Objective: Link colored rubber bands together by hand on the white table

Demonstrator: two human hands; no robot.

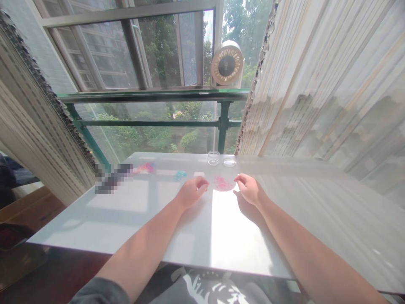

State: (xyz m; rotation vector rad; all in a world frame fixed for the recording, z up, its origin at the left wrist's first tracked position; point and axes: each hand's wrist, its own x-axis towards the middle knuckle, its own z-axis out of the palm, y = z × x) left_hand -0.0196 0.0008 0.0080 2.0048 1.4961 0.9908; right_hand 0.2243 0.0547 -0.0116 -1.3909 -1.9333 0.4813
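Dark grey clothing with a white print (221,287) lies nearest the camera, below the near edge of the smooth white desk (126,230), cut off by the bottom of the view. Both bare forearms reach over that edge towards the middle of the far half. Between the hands, short of the far edge, lies a loose pink patch of small, thin-looking pieces (223,183); its central place probably lets both hands reach it equally. The left hand (193,191) is just beside its left side, fingers curled, thumb close to the forefinger. The right hand (248,188) mirrors it on the other side, fingers bent inwards. I can't make out whether either pinches something thin, or quite touches the patch.

Near the far edge stand a transparent round cup (213,158) and, just to its right, a shallow transparent round dish (229,162), perhaps set back to leave working room. Towards the left edge come a small turquoise clump (180,175), a pink, purple and orange clump (145,168) and a dark elongated object (114,179) masked by coarse blocks, so its nature is hidden. Strong sunlight bleaches the desk below the pink patch, and the outlines of the transparent pieces are faint.
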